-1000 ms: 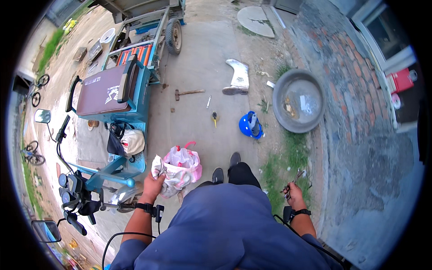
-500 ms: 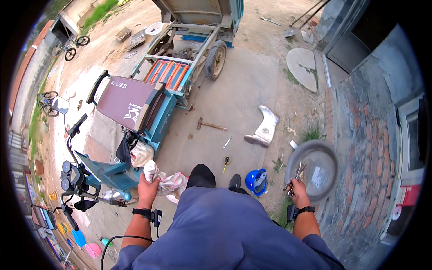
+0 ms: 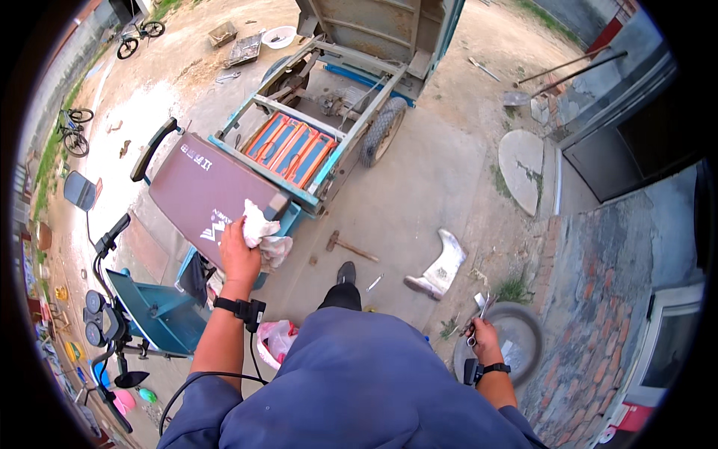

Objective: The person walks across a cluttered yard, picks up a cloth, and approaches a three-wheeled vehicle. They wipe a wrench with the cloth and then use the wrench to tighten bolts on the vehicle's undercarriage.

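Note:
My left hand (image 3: 239,254) grips a crumpled white rag (image 3: 259,223) with reddish marks, held over the edge of the brown seat (image 3: 206,187) of a blue cargo tricycle. In my right hand (image 3: 488,338) is a bunch of metal wrenches (image 3: 485,304), its ring ends poking out between the fingers; how many cannot be made out. That hand is above the rim of a grey round basin (image 3: 529,320). On the concrete ahead lie a hammer (image 3: 353,247) with a wooden handle, a small wrench (image 3: 375,282) and a white rubber boot (image 3: 443,266).
Behind the seat, the tricycle's bare frame holds orange-strapped batteries (image 3: 292,150) below a raised cargo bed (image 3: 366,26). Handlebars (image 3: 112,318) stand at left. A plastic bag (image 3: 277,340) sits by my legs. A brick wall (image 3: 591,299) runs along the right; a shovel (image 3: 568,78) is farther off.
I have stepped forward, closer to the tricycle. My left hand has carried the rag up to the seat. My right hand still grips the wrenches, and the blue helmet is now almost wholly hidden.

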`<control>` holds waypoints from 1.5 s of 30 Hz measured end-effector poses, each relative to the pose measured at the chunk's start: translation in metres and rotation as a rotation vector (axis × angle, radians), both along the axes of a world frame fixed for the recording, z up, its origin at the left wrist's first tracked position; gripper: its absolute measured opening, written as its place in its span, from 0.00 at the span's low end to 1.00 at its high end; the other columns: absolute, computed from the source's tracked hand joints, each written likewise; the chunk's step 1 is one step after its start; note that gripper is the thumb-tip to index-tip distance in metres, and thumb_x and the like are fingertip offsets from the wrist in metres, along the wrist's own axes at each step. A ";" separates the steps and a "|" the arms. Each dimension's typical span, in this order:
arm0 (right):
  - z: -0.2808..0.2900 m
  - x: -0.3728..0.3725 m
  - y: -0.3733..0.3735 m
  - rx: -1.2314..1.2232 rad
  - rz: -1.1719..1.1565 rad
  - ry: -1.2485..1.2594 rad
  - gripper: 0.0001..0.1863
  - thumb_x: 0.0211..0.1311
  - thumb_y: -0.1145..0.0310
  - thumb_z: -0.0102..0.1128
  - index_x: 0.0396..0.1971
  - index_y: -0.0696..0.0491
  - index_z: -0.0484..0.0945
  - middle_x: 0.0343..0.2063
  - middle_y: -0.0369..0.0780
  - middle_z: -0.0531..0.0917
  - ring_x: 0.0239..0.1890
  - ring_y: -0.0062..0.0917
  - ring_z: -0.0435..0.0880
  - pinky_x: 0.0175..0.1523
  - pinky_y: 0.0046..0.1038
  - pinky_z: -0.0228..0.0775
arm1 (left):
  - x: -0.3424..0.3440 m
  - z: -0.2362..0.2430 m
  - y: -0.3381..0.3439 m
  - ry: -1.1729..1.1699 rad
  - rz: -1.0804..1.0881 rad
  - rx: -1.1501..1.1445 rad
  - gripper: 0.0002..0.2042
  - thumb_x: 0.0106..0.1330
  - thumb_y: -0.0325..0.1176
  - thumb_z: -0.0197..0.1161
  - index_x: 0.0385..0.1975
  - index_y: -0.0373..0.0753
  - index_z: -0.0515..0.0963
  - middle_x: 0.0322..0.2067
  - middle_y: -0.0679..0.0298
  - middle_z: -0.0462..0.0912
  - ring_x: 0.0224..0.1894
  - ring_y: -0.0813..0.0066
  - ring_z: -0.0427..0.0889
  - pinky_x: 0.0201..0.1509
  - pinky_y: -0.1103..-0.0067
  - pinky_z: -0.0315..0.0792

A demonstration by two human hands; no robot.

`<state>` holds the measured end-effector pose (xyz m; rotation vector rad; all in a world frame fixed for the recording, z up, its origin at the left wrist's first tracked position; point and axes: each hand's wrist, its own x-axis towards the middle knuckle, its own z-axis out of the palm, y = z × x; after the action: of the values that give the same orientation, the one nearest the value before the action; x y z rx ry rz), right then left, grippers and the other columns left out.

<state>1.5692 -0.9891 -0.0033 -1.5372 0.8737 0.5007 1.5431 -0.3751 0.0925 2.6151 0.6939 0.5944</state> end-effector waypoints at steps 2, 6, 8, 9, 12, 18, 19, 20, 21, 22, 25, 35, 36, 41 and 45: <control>0.014 0.023 0.020 -0.018 0.003 0.020 0.06 0.64 0.68 0.58 0.31 0.53 0.73 0.18 0.34 0.74 0.16 0.23 0.75 0.20 0.25 0.65 | 0.024 -0.021 0.018 0.074 0.059 -0.078 0.23 0.55 0.27 0.64 0.53 0.38 0.72 0.45 0.53 0.75 0.49 0.48 0.74 0.54 0.63 0.69; 0.040 0.085 0.059 -0.075 0.048 0.007 0.05 0.63 0.69 0.57 0.31 0.54 0.72 0.18 0.34 0.74 0.16 0.23 0.75 0.20 0.24 0.65 | 0.059 -0.046 0.032 0.170 0.133 -0.209 0.23 0.56 0.31 0.64 0.54 0.37 0.70 0.45 0.52 0.75 0.50 0.48 0.74 0.51 0.61 0.71; 0.045 0.115 0.073 -0.084 0.080 -0.023 0.06 0.63 0.70 0.58 0.32 0.55 0.72 0.18 0.35 0.74 0.16 0.23 0.75 0.21 0.24 0.67 | 0.067 -0.059 0.037 0.230 0.199 -0.308 0.22 0.59 0.37 0.62 0.53 0.37 0.69 0.45 0.50 0.75 0.47 0.44 0.76 0.47 0.58 0.72; 0.048 0.133 0.080 -0.084 0.101 -0.024 0.06 0.63 0.70 0.58 0.32 0.55 0.72 0.18 0.35 0.74 0.16 0.23 0.75 0.21 0.24 0.67 | 0.071 -0.062 0.036 0.247 0.231 -0.358 0.22 0.60 0.38 0.62 0.53 0.37 0.69 0.44 0.49 0.76 0.46 0.43 0.76 0.47 0.57 0.72; 0.053 0.187 0.101 -0.067 0.171 -0.019 0.06 0.63 0.70 0.56 0.33 0.58 0.73 0.19 0.37 0.76 0.18 0.23 0.76 0.25 0.27 0.72 | 0.081 -0.070 0.036 0.240 0.318 -0.439 0.20 0.63 0.42 0.59 0.50 0.37 0.69 0.44 0.47 0.77 0.43 0.41 0.78 0.45 0.56 0.72; 0.045 0.312 0.160 -0.041 0.365 0.038 0.06 0.62 0.71 0.58 0.32 0.55 0.72 0.20 0.36 0.75 0.18 0.24 0.76 0.25 0.25 0.71 | 0.106 -0.064 0.037 0.341 0.572 -0.507 0.19 0.64 0.44 0.58 0.48 0.38 0.72 0.41 0.47 0.81 0.43 0.43 0.80 0.45 0.57 0.73; 0.039 0.334 0.169 -0.031 0.411 0.034 0.06 0.62 0.70 0.59 0.32 0.55 0.72 0.20 0.36 0.75 0.18 0.24 0.76 0.25 0.25 0.71 | 0.110 -0.063 0.037 0.359 0.615 -0.498 0.19 0.64 0.44 0.59 0.48 0.38 0.72 0.41 0.48 0.81 0.43 0.44 0.80 0.45 0.57 0.73; 0.035 0.357 0.182 -0.025 0.473 0.049 0.06 0.62 0.70 0.59 0.32 0.56 0.72 0.19 0.36 0.75 0.18 0.24 0.76 0.25 0.25 0.71 | 0.112 -0.062 0.037 0.378 0.665 -0.483 0.19 0.64 0.44 0.59 0.48 0.38 0.72 0.41 0.48 0.81 0.43 0.44 0.80 0.45 0.58 0.73; 0.029 0.379 0.195 -0.018 0.530 0.064 0.06 0.62 0.70 0.59 0.32 0.56 0.72 0.19 0.36 0.76 0.17 0.24 0.77 0.25 0.25 0.71 | 0.112 -0.064 0.035 0.321 0.707 -0.422 0.19 0.64 0.44 0.59 0.49 0.38 0.72 0.41 0.48 0.81 0.43 0.45 0.80 0.45 0.58 0.73; 0.022 0.401 0.209 -0.011 0.586 0.080 0.06 0.62 0.70 0.59 0.32 0.56 0.72 0.19 0.37 0.76 0.17 0.24 0.77 0.24 0.25 0.71 | 0.112 -0.072 0.035 0.300 0.766 -0.372 0.19 0.64 0.44 0.59 0.49 0.38 0.72 0.41 0.48 0.81 0.43 0.44 0.80 0.45 0.58 0.73; -0.004 0.471 0.231 -0.037 0.791 0.122 0.07 0.62 0.70 0.60 0.32 0.57 0.73 0.19 0.37 0.78 0.17 0.23 0.77 0.24 0.25 0.71 | 0.127 -0.074 0.037 0.341 0.924 -0.352 0.19 0.64 0.42 0.59 0.51 0.38 0.73 0.43 0.50 0.81 0.44 0.45 0.80 0.46 0.59 0.73; -0.037 0.627 0.294 -0.168 1.233 0.193 0.09 0.61 0.69 0.61 0.33 0.59 0.73 0.20 0.39 0.79 0.17 0.22 0.77 0.25 0.24 0.70 | 0.122 -0.091 0.033 0.225 0.970 -0.227 0.18 0.64 0.37 0.57 0.53 0.41 0.73 0.43 0.52 0.82 0.45 0.46 0.80 0.46 0.62 0.73; -0.038 0.631 0.300 -0.177 1.249 0.201 0.09 0.61 0.69 0.60 0.33 0.59 0.73 0.20 0.39 0.79 0.17 0.22 0.77 0.25 0.24 0.70 | 0.123 -0.093 0.031 0.204 0.980 -0.214 0.18 0.64 0.37 0.57 0.52 0.41 0.73 0.42 0.52 0.82 0.45 0.47 0.81 0.46 0.62 0.74; -0.053 0.632 0.330 -0.238 1.434 0.301 0.10 0.61 0.67 0.60 0.33 0.59 0.74 0.21 0.40 0.81 0.18 0.23 0.79 0.25 0.25 0.70 | 0.127 -0.092 0.030 0.207 0.994 -0.203 0.16 0.64 0.36 0.56 0.51 0.41 0.74 0.41 0.53 0.83 0.43 0.48 0.81 0.44 0.64 0.74; -0.063 0.619 0.354 -0.252 1.573 0.324 0.10 0.61 0.66 0.61 0.31 0.58 0.74 0.21 0.40 0.82 0.19 0.24 0.80 0.26 0.25 0.71 | 0.132 -0.086 0.035 0.184 0.953 -0.203 0.15 0.64 0.36 0.55 0.50 0.41 0.74 0.41 0.52 0.82 0.42 0.48 0.81 0.43 0.64 0.74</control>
<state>2.1886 -0.6353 -0.0661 -2.2001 -0.2765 1.8222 1.6753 -0.3402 0.0063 2.0407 1.9636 0.4755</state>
